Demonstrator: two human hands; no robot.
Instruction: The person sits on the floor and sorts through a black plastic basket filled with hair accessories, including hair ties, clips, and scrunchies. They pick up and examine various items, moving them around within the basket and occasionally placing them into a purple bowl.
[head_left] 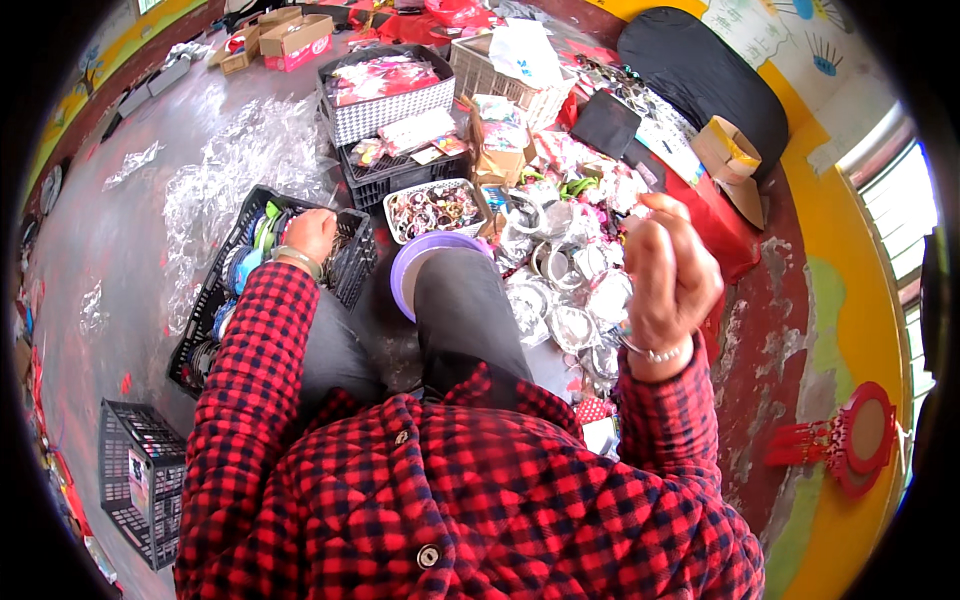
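The left hand [312,234] reaches down into the black crate [205,310] of coloured rolls, grip hidden, while the right hand [668,272] hangs loosely curled, seemingly empty, over the plastic-wrapped rings [565,300]; sorting seems underway, so picking another ring looks due

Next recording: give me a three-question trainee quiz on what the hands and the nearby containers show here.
1. True or false: the left hand reaches into the black crate.
2. What colour is the basin by the knee? A purple, B green, C white.
3. Fill in: the right hand is raised above a pile of ____ packets.

Key: 1 true; 2 A; 3 silvery. Whether the right hand grips anything cannot be told.
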